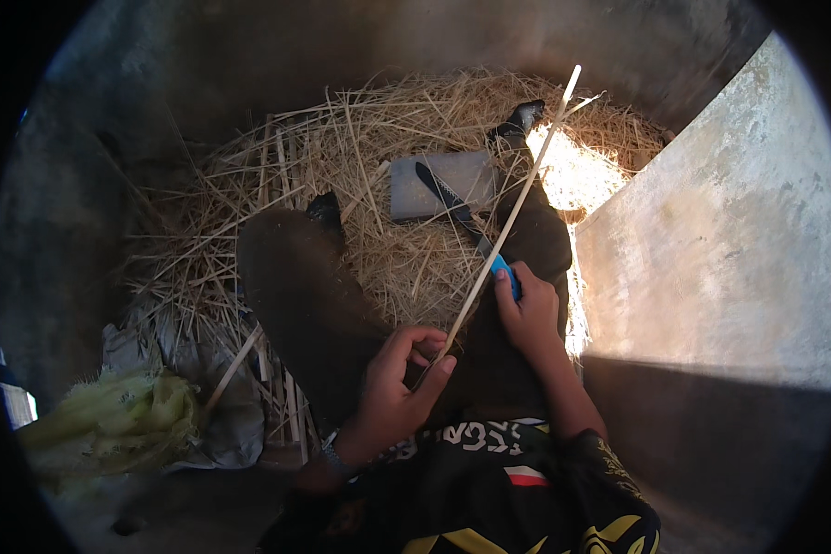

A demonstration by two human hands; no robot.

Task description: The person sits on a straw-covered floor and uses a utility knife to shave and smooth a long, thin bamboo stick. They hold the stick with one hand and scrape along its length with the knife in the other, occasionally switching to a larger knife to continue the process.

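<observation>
A long, thin, pale wooden stick (pixel 512 222) slants from my lap up toward the far right. Its near end is between the thumb and fingers of my left hand (pixel 402 383). My right hand (pixel 528 309) is closed around the blue handle (pixel 505 273) of a knife. Its dark blade (pixel 445 192) points up and left, over a flat grey slab (pixel 402 196) between my feet. The stick crosses in front of the knife near the handle; I cannot tell whether they touch.
Straw-like shavings (pixel 406 277) and thin strips cover the floor around my legs (pixel 295 268). A yellow-green mesh sack (pixel 120 420) lies at the left. Concrete walls rise at the far side and right, where a sunlit wall (pixel 729 231) stands close by.
</observation>
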